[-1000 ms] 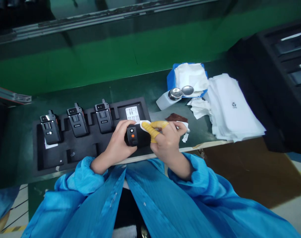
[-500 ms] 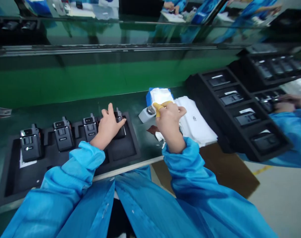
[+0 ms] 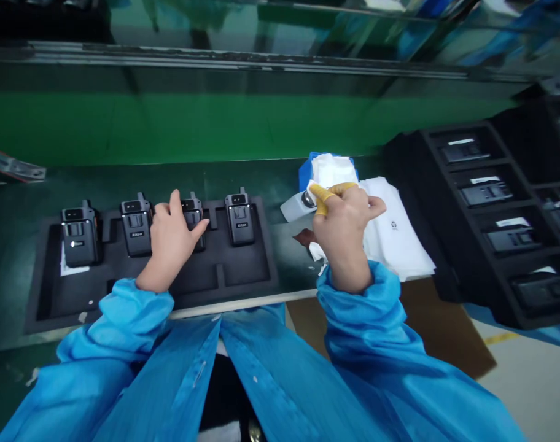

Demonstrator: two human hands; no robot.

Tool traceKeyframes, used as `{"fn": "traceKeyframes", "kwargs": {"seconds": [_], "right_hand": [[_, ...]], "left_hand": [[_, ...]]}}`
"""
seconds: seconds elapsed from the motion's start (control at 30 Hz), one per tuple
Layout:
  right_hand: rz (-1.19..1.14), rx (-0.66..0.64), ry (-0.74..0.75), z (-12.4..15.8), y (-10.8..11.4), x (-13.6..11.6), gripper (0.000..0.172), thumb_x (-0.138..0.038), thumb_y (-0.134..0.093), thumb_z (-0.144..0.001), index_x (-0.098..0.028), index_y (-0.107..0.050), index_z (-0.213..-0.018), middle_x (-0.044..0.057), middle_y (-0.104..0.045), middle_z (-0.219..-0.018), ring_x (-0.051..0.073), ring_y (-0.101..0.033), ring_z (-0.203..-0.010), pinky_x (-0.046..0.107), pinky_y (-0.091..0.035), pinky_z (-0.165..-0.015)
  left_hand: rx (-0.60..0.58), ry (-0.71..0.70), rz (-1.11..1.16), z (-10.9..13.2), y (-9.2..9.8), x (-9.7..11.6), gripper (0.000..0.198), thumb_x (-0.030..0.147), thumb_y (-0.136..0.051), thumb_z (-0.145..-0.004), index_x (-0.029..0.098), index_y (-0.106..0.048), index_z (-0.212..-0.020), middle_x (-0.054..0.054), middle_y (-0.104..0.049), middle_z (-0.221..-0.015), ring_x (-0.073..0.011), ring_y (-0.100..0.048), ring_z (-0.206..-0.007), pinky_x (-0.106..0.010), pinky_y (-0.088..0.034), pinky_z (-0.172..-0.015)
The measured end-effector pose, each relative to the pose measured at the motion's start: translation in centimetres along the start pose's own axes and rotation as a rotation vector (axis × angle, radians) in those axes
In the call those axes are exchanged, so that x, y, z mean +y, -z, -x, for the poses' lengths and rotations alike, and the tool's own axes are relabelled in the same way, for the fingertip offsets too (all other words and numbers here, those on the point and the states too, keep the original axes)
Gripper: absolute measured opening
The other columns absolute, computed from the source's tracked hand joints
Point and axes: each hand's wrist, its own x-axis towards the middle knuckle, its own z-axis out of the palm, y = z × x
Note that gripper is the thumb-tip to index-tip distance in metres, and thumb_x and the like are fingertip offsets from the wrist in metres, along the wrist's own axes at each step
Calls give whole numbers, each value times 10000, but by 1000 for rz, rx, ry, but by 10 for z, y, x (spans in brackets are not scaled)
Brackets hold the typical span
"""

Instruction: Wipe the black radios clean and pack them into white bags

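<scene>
Left side of the frame: one black tray, bearing four black handsets. First handset, white slip beneath; second handset, upright beside it.

Left of centre: left hand, half open, thumb and fingers spread about the third handset, which sits in the tray's upper row. We cannot tell whether the grip is closed. Fourth handset, mid-frame, apart from both hands.

Right of centre: white bottle, metal top; right hand, yellow-covered fingers pinched on a white cloth at that top. Contact we cannot confirm. Behind, a blue box; beside it, white sheets.

Right edge: a second black tray.

Step in hand, we judge: wetting the cloth while the left hand attends the third handset. Called for: level pressure on the top, and thumb and fingers closed evenly for any lift.
</scene>
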Motion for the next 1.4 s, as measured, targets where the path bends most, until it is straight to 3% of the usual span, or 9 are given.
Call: {"fn": "traceKeyframes", "kwargs": {"seconds": [0.1,0.27,0.47,0.7,0.97,1.07,1.23,1.4], "right_hand": [[-29,22,90,0,1,-19,333,-93,-434,-719,-210,-673,-918,60,-528,-899,221,-447,-884,441,-224,-805],[-134,-44,254,9,-4,-47,289,-128,-474,-800,-252,-703,-925,34,-574,-902,193,-500,-875,418,-239,-810],[-390,-94,442,34,-7,-78,326,-120,-521,-833,-307,-698,-1033,2,-608,-864,146,-559,-852,369,-272,-794],[-560,-49,589,54,-2,-109,418,-72,-491,-806,-304,-663,-1108,-5,-597,-829,127,-539,-780,368,-292,-810],[-406,-40,759,61,2,-121,313,-65,-463,-775,-251,-715,-782,-1,-617,-782,138,-473,-774,379,-253,-852],[-399,-46,807,62,2,-121,346,-70,-443,-814,-278,-718,-793,-23,-605,-738,136,-463,-788,386,-232,-876],[-593,-221,748,60,2,-113,425,-56,-440,-806,-331,-709,-986,-24,-612,-832,116,-506,-789,387,-264,-861],[-700,-283,497,56,1,-102,421,-75,-471,-821,-365,-711,-1010,-18,-631,-857,114,-571,-794,357,-320,-803]], "left_hand": [[-43,-8,115,-2,-8,-2,949,398,-746,-663,208,-251,-1450,-177,-442,-1166,-399,-582,-990,-516,-490,-815],[-30,-17,424,6,-8,-12,986,215,-734,-591,201,-238,-1443,-127,-457,-1165,-347,-540,-1094,-503,-463,-927],[-127,-166,741,43,8,-24,723,49,-563,-539,230,-440,-1228,-59,-454,-1167,-245,-528,-1116,-423,-444,-984],[-144,-263,803,60,13,-20,603,13,-530,-532,238,-442,-1084,-34,-516,-1091,-213,-549,-1054,-398,-471,-927],[-129,-320,807,60,10,-18,577,8,-562,-570,239,-437,-1083,-35,-514,-1057,-204,-547,-1017,-384,-473,-890],[-123,-340,830,59,9,-19,566,18,-577,-576,236,-447,-1082,-34,-508,-1056,-192,-548,-999,-377,-468,-895],[-138,-335,822,59,11,-19,558,19,-553,-562,233,-458,-1069,-34,-508,-1052,-198,-543,-1019,-377,-460,-906],[-164,-309,784,60,16,-18,567,11,-522,-549,247,-437,-1058,-27,-505,-1052,-200,-544,-1019,-379,-461,-901]]}}
